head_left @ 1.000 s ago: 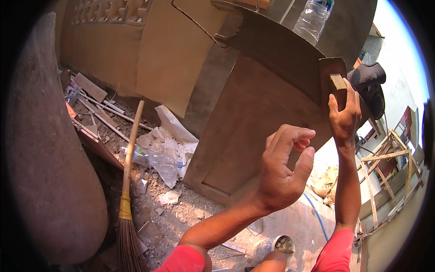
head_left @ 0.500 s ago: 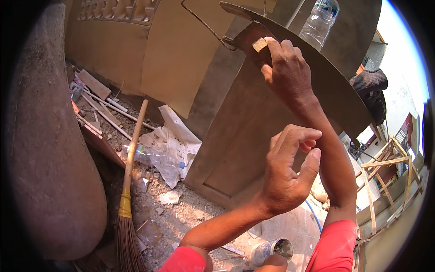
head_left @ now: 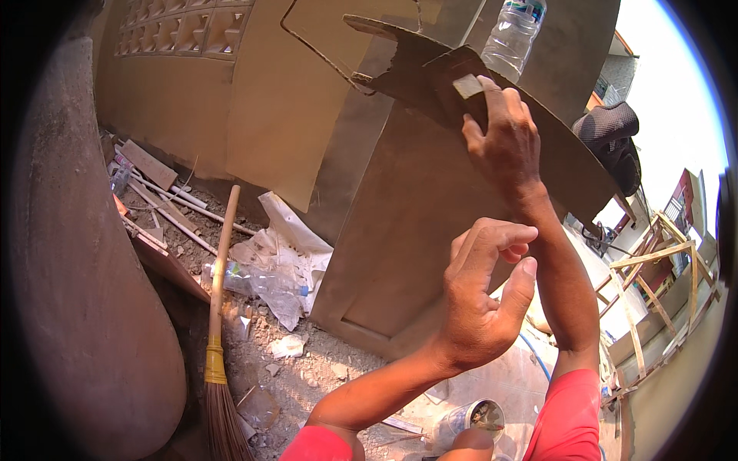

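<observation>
My right hand (head_left: 503,134) reaches up with its fingers closed around a hand float: a flat brown board (head_left: 444,81) with a pale block handle (head_left: 467,86). The board lies against the face of a curved, brown plastered slab (head_left: 561,142), just below its upper edge. Part of the handle is hidden under my fingers. Lower down and nearer, my left hand (head_left: 484,303) hangs in the air beside my right forearm. Its fingers are curled, the thumb stands apart, and nothing is in it. A clear plastic bottle (head_left: 513,38) stands behind the slab's edge, close to my right hand.
A broom (head_left: 223,284) leans at the left beside a rounded plastered form (head_left: 115,307). Rubble, scraps and a crushed bottle (head_left: 261,284) cover the ground. A small bucket (head_left: 484,416) stands below my arms. A black mesh item (head_left: 611,138) and a wooden frame (head_left: 653,257) are at the right.
My right hand has moved the float rightward along the slab, closer to the bottle. My left hand keeps nearly the same pose. The whole view has shifted slightly.
</observation>
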### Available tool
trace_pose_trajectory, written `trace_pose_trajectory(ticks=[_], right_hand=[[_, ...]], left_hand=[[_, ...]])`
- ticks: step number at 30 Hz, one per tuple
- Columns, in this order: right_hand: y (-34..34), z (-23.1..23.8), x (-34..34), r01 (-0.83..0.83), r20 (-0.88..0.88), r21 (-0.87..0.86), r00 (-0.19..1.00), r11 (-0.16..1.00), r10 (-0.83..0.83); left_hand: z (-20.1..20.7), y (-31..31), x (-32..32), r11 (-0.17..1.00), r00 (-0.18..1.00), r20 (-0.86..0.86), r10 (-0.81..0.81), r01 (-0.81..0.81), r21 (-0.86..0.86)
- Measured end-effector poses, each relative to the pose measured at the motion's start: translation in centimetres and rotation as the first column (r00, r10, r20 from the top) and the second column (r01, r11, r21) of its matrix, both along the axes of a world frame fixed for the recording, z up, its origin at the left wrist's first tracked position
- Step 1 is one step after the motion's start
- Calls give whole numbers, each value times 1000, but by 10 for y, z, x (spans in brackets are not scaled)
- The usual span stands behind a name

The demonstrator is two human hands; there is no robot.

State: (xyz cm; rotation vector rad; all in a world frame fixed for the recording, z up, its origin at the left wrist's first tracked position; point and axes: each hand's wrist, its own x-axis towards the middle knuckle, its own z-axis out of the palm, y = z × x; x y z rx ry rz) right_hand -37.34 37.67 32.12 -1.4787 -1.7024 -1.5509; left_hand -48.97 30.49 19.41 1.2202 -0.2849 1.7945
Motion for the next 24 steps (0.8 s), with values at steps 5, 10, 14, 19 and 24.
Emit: trace_pose_trajectory(ticks=[5, 10, 14, 19, 24], right_hand=[[44, -24, -29, 97, 123, -148, 989, 984, -79], [24, 6, -14, 1, 129, -26, 992, 1000, 2], [-45, 19, 27, 105, 55, -47, 993, 993, -102], [-119, 2, 81, 142, -135, 55, 982, 988, -133], [-110, -18, 87, 48, -166, 71, 986, 996, -35]], left_hand=[[3, -10, 4, 998, 998, 0, -60, 60, 19], [1, -8, 8, 999, 999, -15, -48, 48, 16], [-3, -10, 16, 997, 996, -39, -80, 81, 18], [-2, -13, 12, 997, 995, -62, -78, 79, 15], [-1, -11, 12, 998, 998, -48, -51, 51, 19]])
